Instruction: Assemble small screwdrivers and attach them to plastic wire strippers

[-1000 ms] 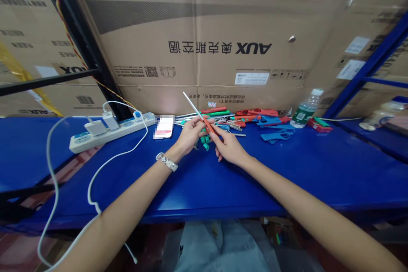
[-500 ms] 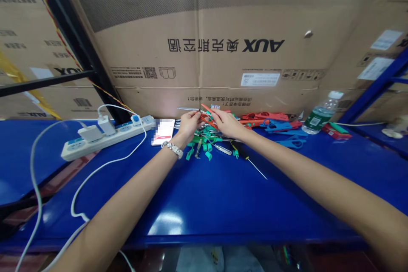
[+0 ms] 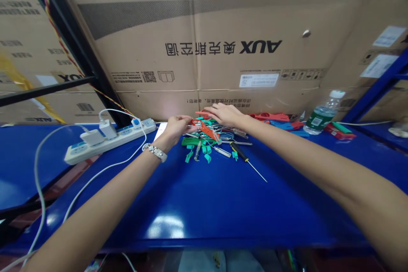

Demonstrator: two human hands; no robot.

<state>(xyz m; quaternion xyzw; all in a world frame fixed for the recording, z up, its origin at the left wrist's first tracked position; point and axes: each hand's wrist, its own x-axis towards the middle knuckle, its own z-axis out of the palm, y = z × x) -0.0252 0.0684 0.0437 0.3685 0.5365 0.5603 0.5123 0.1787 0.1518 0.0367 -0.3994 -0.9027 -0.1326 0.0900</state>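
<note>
My left hand [image 3: 177, 129], with a pale bracelet at its wrist, pinches the looped end of an orange flat plastic piece [image 3: 208, 131]. That piece slants down to the right over the pile, and a clear screwdriver handle [image 3: 217, 137] shows at its lower end. My right hand [image 3: 226, 114] reaches palm down over the back of the pile, fingers stretched. Its fingertips lie at another orange plastic piece [image 3: 201, 113], and whether they grip it is hard to see. Below are small screwdrivers with clear handles [image 3: 222, 151], green plastic bits [image 3: 208, 158] and a black-and-yellow screwdriver [image 3: 239, 151].
Red plastic pieces [image 3: 270, 117] and blue ones [image 3: 280, 125] lie right of the pile, beside a water bottle [image 3: 320, 114]. A power strip [image 3: 123, 136] with chargers and white cables is at left. Large cardboard boxes [image 3: 204, 21] stand behind the blue table [image 3: 204, 199].
My hands have moved apart, the left one leftward. The orange piece now hangs from the left hand. My right hand has turned flatter over the pile. The view has shifted slightly.
</note>
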